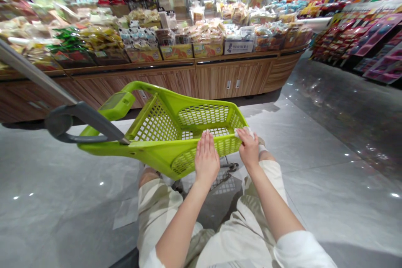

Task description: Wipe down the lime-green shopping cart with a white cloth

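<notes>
A lime-green plastic shopping basket [163, 121] with a mesh wall stands in front of my knees, empty inside. My left hand [206, 158] lies flat on its near wall, fingers stretched out and together, holding nothing. My right hand [248, 147] is closed on a small white cloth [248, 131] and presses it against the basket's near right rim. A grey metal handle [63, 104] runs from the basket's left side up to the left edge of view.
A long wooden display counter [194, 77] piled with packaged snacks runs across the back. Red and pink shelves [364, 42] line the right side. Glossy grey floor tiles [329, 167] spread around me.
</notes>
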Action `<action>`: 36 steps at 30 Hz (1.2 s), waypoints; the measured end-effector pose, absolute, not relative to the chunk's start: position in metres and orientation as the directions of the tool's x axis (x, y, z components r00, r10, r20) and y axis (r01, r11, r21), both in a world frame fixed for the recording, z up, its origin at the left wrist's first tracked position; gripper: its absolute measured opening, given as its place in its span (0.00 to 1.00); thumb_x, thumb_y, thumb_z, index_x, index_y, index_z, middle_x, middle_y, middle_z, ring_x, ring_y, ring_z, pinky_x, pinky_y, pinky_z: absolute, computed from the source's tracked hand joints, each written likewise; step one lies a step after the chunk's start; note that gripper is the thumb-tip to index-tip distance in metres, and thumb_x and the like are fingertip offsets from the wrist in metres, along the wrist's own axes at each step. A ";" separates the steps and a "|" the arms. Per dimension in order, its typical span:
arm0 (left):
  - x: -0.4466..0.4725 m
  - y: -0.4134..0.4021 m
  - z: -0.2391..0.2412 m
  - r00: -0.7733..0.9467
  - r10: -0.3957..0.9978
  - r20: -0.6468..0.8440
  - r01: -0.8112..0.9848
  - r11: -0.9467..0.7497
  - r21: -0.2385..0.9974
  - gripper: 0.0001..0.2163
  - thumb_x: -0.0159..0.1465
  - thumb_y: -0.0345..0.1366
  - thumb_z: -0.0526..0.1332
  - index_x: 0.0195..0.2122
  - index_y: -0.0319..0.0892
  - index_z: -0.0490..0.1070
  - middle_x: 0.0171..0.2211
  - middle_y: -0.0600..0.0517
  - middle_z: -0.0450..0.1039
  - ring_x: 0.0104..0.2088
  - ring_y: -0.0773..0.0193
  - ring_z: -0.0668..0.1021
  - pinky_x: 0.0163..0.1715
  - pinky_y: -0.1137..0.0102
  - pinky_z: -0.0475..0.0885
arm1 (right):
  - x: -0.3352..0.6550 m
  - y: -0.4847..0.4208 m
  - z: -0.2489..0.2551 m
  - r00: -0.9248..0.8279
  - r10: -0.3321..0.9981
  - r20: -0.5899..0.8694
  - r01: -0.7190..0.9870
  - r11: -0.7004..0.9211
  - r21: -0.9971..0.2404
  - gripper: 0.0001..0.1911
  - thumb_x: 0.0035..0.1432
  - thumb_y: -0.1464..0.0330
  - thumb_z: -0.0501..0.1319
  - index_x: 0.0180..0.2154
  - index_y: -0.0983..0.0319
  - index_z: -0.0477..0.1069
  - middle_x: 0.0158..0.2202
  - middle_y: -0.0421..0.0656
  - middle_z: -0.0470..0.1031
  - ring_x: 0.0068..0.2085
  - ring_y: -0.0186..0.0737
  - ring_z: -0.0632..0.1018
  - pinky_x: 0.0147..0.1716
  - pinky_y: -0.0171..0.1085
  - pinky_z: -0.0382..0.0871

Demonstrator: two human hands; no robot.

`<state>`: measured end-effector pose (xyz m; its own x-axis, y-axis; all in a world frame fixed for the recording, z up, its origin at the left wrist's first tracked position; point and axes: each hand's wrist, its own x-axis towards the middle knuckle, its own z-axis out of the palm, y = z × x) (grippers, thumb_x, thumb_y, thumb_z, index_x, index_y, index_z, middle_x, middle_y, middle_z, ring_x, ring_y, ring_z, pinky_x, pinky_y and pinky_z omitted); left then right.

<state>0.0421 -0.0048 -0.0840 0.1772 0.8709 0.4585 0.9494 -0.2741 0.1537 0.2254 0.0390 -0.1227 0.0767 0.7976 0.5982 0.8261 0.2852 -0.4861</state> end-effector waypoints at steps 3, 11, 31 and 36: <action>0.042 -0.004 -0.086 0.175 0.866 0.468 0.950 -0.273 0.151 0.31 0.69 0.30 0.46 0.71 0.34 0.38 0.72 0.42 0.44 0.72 0.56 0.47 0.69 0.55 0.53 | 0.175 0.030 -0.107 -0.170 0.785 0.595 0.791 0.469 -0.393 0.38 0.49 0.82 0.49 0.62 0.60 0.65 0.62 0.45 0.70 0.66 0.41 0.64 0.67 0.52 0.51; 0.039 -0.006 -0.082 0.194 0.878 0.439 0.956 -0.270 0.118 0.30 0.68 0.30 0.47 0.71 0.32 0.41 0.72 0.43 0.44 0.72 0.57 0.47 0.69 0.57 0.52 | 0.236 0.040 -0.129 -0.038 0.761 0.648 0.788 0.421 -0.448 0.38 0.49 0.82 0.48 0.60 0.59 0.67 0.59 0.46 0.73 0.63 0.43 0.70 0.65 0.55 0.56; 0.041 -0.006 -0.083 0.185 0.875 0.448 0.954 -0.269 0.131 0.29 0.69 0.31 0.47 0.70 0.30 0.44 0.72 0.42 0.45 0.72 0.56 0.47 0.69 0.57 0.52 | 0.246 0.047 -0.128 0.101 0.778 0.620 0.789 0.317 -0.526 0.34 0.50 0.82 0.48 0.56 0.63 0.71 0.55 0.51 0.75 0.60 0.47 0.72 0.62 0.57 0.62; 0.043 -0.005 -0.084 0.176 0.875 0.451 0.958 -0.258 0.127 0.29 0.68 0.31 0.48 0.70 0.30 0.45 0.72 0.40 0.46 0.72 0.55 0.47 0.69 0.56 0.52 | 0.171 0.031 -0.103 -0.213 0.787 0.580 0.768 0.501 -0.399 0.37 0.48 0.82 0.50 0.61 0.65 0.66 0.59 0.51 0.71 0.62 0.46 0.68 0.65 0.52 0.59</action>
